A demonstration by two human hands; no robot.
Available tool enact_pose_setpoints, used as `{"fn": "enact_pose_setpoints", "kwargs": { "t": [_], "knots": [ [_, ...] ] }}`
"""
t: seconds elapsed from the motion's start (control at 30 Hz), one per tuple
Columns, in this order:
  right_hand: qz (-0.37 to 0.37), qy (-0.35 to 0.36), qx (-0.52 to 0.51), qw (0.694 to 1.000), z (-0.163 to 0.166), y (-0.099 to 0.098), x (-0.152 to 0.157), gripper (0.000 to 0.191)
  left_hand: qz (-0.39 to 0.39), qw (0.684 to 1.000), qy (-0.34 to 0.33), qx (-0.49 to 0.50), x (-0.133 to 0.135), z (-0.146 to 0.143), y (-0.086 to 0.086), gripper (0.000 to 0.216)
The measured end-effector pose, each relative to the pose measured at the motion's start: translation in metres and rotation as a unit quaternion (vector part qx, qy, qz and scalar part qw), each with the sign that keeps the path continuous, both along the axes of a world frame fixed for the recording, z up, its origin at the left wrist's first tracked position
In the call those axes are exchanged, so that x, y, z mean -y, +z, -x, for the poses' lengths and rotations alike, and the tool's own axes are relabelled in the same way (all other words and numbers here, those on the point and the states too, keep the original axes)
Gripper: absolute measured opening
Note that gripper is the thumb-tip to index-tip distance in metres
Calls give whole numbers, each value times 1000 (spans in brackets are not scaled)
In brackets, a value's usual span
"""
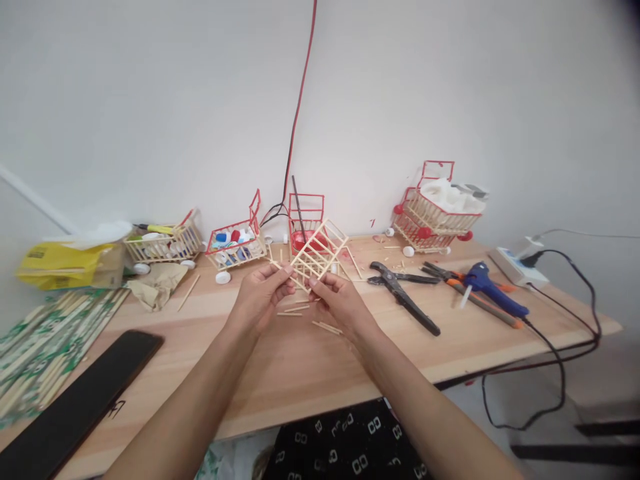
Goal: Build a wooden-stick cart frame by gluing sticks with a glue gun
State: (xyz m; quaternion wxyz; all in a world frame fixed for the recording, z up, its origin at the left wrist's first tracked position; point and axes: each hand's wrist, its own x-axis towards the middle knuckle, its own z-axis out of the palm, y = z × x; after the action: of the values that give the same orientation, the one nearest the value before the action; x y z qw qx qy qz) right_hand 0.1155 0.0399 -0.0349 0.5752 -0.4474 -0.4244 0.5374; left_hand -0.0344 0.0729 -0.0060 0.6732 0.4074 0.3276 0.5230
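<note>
Between my two hands a small open frame of thin wooden sticks (323, 248) is held tilted above the table. My left hand (261, 293) pinches its lower left side between thumb and fingers. On the near lower corner, the thumb and fingers of my right hand (340, 300) are closed. Several loose cut sticks (327, 327) lie on the wood just below the hands. Behind the frame stands a small stick cart with red trim (307, 197), partly hidden by it.
Small stick carts (235, 250) line the wall, one stacked cart (430, 220) at right. Cutting pliers (405, 297), more pliers (480, 301) and a blue glue gun (497, 290) lie right, near a power strip (520, 265). Wrapped chopsticks (55, 347) and a dark phone (85, 400) lie left.
</note>
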Motion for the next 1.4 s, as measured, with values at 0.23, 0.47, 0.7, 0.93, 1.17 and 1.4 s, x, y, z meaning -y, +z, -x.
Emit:
{"fn": "enact_pose_setpoints", "kwargs": {
  "t": [0.23, 0.47, 0.7, 0.93, 1.17, 1.4],
  "knots": [
    [-7, -37, 19, 999, -1, 3, 4, 34, -2, 1000, 10, 8, 1, -3, -2, 33],
    [-4, -41, 58, 997, -1, 7, 8, 32, 15, 1000, 14, 13, 2, -2, -2, 31],
    [-4, -49, 103, 993, -1, 2, 8, 35, 52, 998, 1, 24, 4, -1, 1, 14],
    [-24, -47, 76, 996, 0, -2, 9, 34, 78, 996, 13, 32, 5, -2, 4, 5],
    [6, -48, 35, 998, -1, -1, 10, 37, 81, 996, 14, 44, 3, -3, 2, 6],
    [-15, -71, 63, 995, -3, -2, 9, 35, 116, 993, 7, 35, 3, -4, 4, 12]
  ]
}}
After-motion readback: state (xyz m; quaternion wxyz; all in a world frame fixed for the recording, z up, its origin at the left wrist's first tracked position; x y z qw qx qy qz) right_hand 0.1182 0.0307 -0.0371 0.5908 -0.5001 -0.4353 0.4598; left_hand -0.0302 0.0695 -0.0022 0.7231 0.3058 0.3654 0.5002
